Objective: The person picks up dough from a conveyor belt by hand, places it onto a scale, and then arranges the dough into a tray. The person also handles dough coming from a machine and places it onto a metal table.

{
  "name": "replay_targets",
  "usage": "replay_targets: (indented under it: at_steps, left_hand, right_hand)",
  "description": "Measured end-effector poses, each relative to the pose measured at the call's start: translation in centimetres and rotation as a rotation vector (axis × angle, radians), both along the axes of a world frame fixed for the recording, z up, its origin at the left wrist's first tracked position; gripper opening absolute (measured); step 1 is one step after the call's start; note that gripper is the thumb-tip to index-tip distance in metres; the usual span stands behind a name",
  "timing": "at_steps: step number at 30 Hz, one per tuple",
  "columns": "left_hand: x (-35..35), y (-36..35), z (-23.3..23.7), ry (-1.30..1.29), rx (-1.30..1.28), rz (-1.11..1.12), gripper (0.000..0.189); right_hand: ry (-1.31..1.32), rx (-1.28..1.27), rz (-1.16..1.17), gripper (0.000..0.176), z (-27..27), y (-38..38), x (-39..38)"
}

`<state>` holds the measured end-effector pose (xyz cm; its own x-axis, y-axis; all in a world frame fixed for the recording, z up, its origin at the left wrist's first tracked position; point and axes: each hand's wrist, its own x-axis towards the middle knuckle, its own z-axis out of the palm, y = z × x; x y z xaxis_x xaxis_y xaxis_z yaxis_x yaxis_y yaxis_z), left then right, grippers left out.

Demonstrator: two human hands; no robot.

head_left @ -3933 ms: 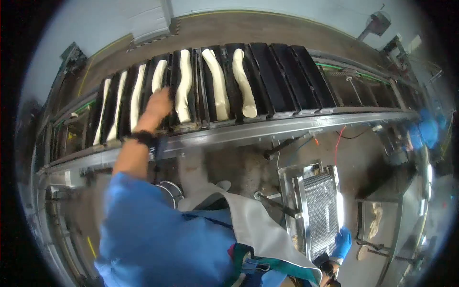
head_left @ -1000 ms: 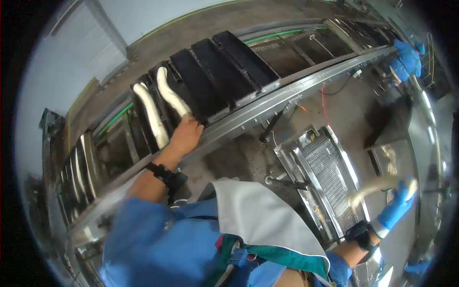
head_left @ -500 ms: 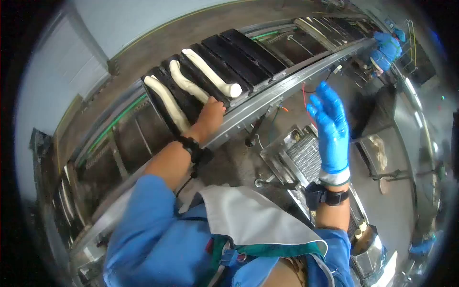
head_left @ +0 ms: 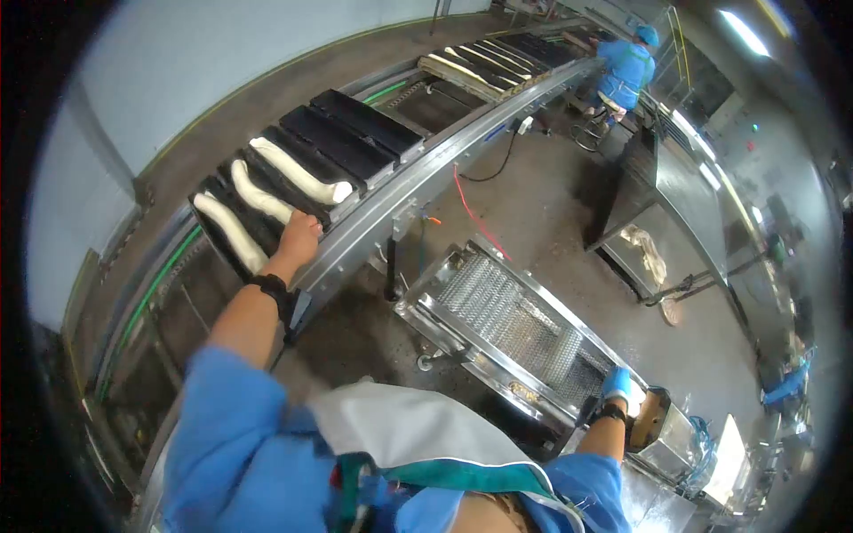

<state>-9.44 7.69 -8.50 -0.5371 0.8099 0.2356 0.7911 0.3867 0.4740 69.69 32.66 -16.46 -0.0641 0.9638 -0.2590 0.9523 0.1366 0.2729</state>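
Three long pale dough strips lie in the grooves of a black baking pan on the conveyor. My bare left hand (head_left: 300,238) is closed, fingers curled at the near end of the middle dough strip (head_left: 258,193). Beside it rest the left dough strip (head_left: 229,231) and the right dough strip (head_left: 298,169), one on each side. My right hand (head_left: 619,384), in a blue glove, is low at the end of a small mesh-belt machine (head_left: 511,320). Its fingers are mostly hidden, and I cannot tell whether they hold anything.
The metal conveyor rail (head_left: 373,213) runs diagonally past me. Further along, another pan (head_left: 480,67) carries several thin dough strips. A person in blue (head_left: 626,71) works at the far end. A steel table (head_left: 675,191) stands at the right, with a cloth-like pale thing (head_left: 646,253) on its lower shelf.
My right hand has dropped from raised and spread in the air to the small machine's end. My left hand stays at the middle strip's end. The view has turned to the right.
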Motion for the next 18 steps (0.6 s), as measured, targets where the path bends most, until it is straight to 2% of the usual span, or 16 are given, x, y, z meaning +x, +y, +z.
replay_targets:
  at_steps: [3,6,7,8,10,11,14,15,16,17,18]
  left_hand:
    - [0.6,0.5,1.5,-0.025,-0.034,0.05,0.015]
    - [0.5,0.6,2.3,-0.022,-0.028,0.068,0.015]
    - [0.3,0.7,2.1,-0.029,-0.032,0.073,0.015]
    - [0.0,0.7,1.9,-0.037,-0.035,0.079,0.015]
    - [-0.4,-0.1,1.6,-0.025,-0.036,0.058,0.014]
    - [-0.7,-0.5,1.5,-0.019,-0.036,0.047,0.014]
    - [-1.4,-0.7,1.5,0.057,-0.025,-0.06,0.016]
    - [-1.8,-1.6,1.3,0.085,-0.009,-0.01,0.017]
    - [-3.0,-1.0,1.3,0.117,-0.014,-0.06,0.018]
    - [-3.7,-1.0,2.1,0.095,-0.033,-0.036,0.02]
    - [-5.0,-1.5,1.6,0.191,0.069,-0.042,0.021]
  right_hand:
    - [0.317,0.192,0.022,0.048,4.0,-4.8,-1.7]
    - [0.101,0.075,-0.216,0.062,10.1,-6.4,-9.8]
    - [0.102,0.112,-0.24,0.071,8.1,-5.6,-9.3]
    - [0.11,0.118,-0.249,0.072,6.6,-5.4,-8.4]
    - [0.125,0.117,-0.281,0.073,7.2,-8.0,-10.7]
    - [0.182,0.183,-0.227,0.074,5.0,-8.7,-9.7]
    - [0.39,0.215,-0.124,0.074,4.2,-8.8,-9.5]
    - [0.558,0.327,0.019,0.072,6.7,-7.0,-12.4]
    - [0.585,0.324,0.054,0.068,6.4,-7.1,-11.9]
    - [0.681,0.282,-0.053,0.066,9.3,-7.3,-14.7]
    - [0.75,0.437,0.09,0.06,8.3,-6.1,-14.9]
